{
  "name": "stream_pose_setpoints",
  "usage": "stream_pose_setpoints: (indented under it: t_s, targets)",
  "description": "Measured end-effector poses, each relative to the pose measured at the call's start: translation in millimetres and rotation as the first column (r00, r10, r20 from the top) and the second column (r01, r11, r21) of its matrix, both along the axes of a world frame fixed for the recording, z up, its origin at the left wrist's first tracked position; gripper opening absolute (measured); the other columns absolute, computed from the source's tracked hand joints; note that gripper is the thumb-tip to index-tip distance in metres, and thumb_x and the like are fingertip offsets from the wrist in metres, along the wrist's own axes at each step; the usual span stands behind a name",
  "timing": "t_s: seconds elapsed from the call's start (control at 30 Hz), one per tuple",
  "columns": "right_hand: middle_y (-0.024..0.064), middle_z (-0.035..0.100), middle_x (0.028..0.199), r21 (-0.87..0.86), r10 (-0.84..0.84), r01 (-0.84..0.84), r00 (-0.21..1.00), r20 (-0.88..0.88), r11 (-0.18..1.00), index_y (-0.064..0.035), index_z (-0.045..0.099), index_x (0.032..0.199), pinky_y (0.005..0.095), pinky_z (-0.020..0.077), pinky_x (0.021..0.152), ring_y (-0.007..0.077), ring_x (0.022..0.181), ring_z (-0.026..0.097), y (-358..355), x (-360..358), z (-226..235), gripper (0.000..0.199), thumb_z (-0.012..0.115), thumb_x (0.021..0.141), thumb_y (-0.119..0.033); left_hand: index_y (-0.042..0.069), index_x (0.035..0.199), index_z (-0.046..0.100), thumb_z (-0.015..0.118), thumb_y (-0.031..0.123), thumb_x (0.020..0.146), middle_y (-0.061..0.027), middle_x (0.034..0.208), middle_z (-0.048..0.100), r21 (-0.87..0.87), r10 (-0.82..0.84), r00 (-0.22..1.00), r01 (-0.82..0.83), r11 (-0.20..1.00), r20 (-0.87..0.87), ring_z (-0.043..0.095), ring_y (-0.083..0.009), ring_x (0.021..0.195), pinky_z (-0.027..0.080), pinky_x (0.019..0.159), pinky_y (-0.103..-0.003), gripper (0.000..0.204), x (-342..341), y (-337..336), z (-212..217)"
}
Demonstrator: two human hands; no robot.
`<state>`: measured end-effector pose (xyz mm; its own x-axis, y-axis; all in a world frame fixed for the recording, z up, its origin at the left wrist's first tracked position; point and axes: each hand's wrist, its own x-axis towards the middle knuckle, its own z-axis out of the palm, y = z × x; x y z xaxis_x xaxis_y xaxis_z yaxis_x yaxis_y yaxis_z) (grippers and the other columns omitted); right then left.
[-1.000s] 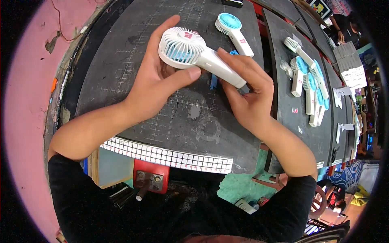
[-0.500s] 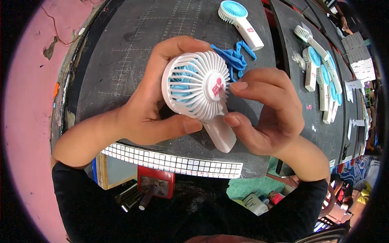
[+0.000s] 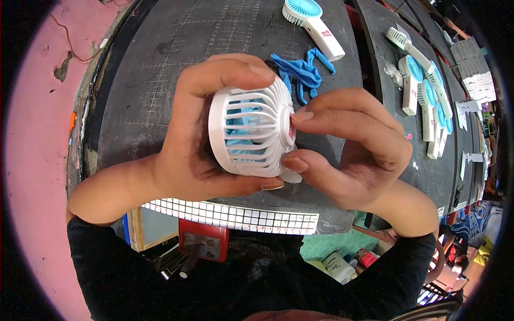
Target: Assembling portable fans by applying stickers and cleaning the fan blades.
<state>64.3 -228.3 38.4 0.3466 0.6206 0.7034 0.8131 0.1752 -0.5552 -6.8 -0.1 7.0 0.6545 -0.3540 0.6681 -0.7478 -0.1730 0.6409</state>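
Note:
A white handheld fan (image 3: 251, 134) with light blue blades inside its slatted cage is held above the table. My left hand (image 3: 187, 123) wraps round the back and sides of the cage. The fan's round centre cap faces right, and its handle is mostly hidden behind the cage. My right hand (image 3: 358, 144) has its index fingertip on the cap and its thumb tip at the cage's lower front; its other fingers are curled. Just beyond the fan lies a crumpled strip of blue cloth (image 3: 305, 72). Another white and blue handheld fan (image 3: 324, 37) rests farther back.
Several more handheld fans (image 3: 427, 96) lie on the dark surface at the right. A white gridded ruler strip (image 3: 235, 214) runs along the near edge of the black table (image 3: 144, 80). A pink wall (image 3: 35, 160) stands at the left. Below the edge is a red piece (image 3: 203, 241).
My left hand has turned the fan so its cap faces right and the handle is nearly hidden. My right index fingertip now touches the cap. The head view has shifted slightly.

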Motion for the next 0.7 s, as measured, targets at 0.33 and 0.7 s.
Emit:
stream_pose_setpoints:
  t_s: [0.33,0.7]
  targets:
    - [0.0169,0.07,0.095,0.032,-0.022,0.018,0.988,0.155,0.999,0.0045,0.071,0.097,0.0333,0.0517,0.073,0.0248,0.083,0.069,-2,1,2,0.022,0.078,0.075,0.003,0.009,0.142,0.028,0.095,0.02,0.066,-0.0266,0.133,0.041,0.059,0.118,0.991,-0.121,0.991,0.063,0.051,-0.029,0.118,0.048,0.096,-0.039,0.103,-8,-6,8]
    - [0.0152,0.067,0.091,0.043,-0.065,0.063,0.996,0.061,0.997,0.0024,0.068,0.094,0.0329,0.0507,0.073,0.0227,0.078,0.068,-1,-10,4,0.017,0.072,0.077,0.007,0.009,0.139,0.031,0.096,0.018,0.064,-0.0272,0.131,0.042,0.044,0.14,0.985,-0.145,0.988,0.099,0.051,-0.031,0.118,0.048,0.095,-0.04,0.1,-11,-9,11]
